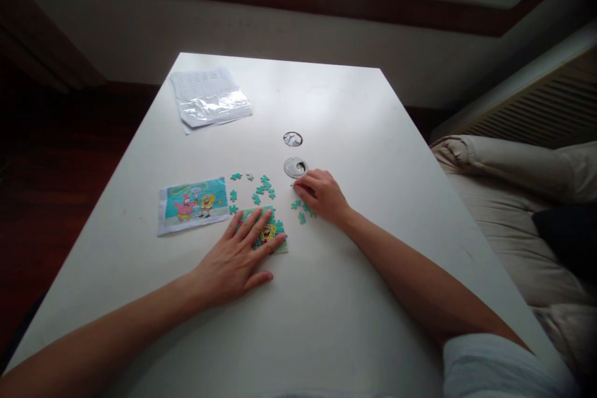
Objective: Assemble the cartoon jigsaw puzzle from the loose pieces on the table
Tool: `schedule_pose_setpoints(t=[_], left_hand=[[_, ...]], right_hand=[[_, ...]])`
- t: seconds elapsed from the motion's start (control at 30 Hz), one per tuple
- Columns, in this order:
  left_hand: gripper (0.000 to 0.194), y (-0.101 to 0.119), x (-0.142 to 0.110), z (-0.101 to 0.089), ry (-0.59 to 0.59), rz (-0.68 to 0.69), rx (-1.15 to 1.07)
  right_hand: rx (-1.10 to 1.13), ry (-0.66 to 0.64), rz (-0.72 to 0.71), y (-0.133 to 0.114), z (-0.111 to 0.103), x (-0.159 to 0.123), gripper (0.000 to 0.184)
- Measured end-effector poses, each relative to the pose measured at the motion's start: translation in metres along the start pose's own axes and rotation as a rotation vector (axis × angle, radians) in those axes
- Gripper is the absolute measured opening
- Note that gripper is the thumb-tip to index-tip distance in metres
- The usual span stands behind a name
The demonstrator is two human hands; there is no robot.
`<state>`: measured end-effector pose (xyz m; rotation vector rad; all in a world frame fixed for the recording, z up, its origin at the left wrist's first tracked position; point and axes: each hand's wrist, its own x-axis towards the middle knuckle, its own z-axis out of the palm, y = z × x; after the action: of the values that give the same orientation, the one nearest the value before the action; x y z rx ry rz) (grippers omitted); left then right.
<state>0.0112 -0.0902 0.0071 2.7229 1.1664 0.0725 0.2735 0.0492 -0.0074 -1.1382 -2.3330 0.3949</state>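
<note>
My left hand [232, 258] lies flat with fingers spread over a partly assembled jigsaw puzzle [281, 245], covering much of its left side. A yellow cartoon figure shows between the fingers. My right hand [325, 196] is closed in a pinch just right of the puzzle, with a small teal puzzle piece [292, 185] at its fingertips, mostly hidden. Several loose teal pieces [302, 217] lie under and beside that hand. More loose pieces [267, 186] are scattered above the puzzle. Left of them lies a picture sheet [192, 205] with cartoon figures on a teal background.
The white table [345, 106] has a round hole [293, 139] with white stuff inside. Below it sits a round grey cap [293, 167] with a small opening. Papers in a clear sleeve [212, 99] lie at the back left. A beige cushioned seat [499, 199] stands at the right.
</note>
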Motion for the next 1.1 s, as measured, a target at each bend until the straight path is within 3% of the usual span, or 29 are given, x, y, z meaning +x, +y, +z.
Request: schedule_pose_setpoints(t=[0.53,0.67,0.83,1.1], left_hand=[[0.066,0.001,0.000,-0.002,-0.036,-0.005,-0.022],[0.066,0.000,0.000,-0.002,-0.021,0.002,-0.025],[0.066,-0.001,0.001,-0.002,-0.023,-0.001,-0.029],[0.065,-0.001,0.000,-0.003,-0.028,-0.003,-0.037]], right_hand=[[0.012,-0.031,0.014,0.002,-0.005,0.002,0.015],[0.130,-0.156,0.063,0.001,-0.026,0.005,0.016],[0.042,-0.332,-0.069,-0.007,-0.051,0.006,0.011],[-0.164,-0.405,-0.086,-0.017,-0.051,-0.001,0.018]])
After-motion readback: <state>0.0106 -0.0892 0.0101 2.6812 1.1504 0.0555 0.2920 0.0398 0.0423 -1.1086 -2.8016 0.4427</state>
